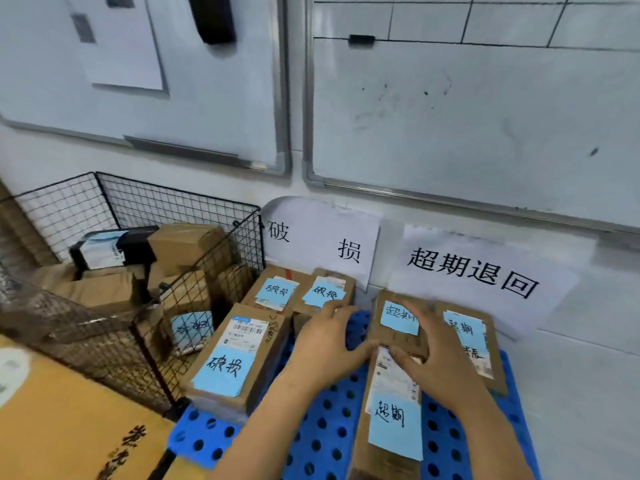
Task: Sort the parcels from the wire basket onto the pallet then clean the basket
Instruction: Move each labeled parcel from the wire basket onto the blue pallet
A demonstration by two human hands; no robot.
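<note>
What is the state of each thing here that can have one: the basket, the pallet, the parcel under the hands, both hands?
wire basket, not yet emptied.
blue pallet, partly loaded.
small parcel, held between both hands.
left hand, grips the small parcel's left edge.
right hand, grips its right side.

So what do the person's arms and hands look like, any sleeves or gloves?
Both forearms are bare as far as the frame shows, no sleeves in view. The left hand and right hand wear no gloves; I see no watch, ring or wristband.
</note>
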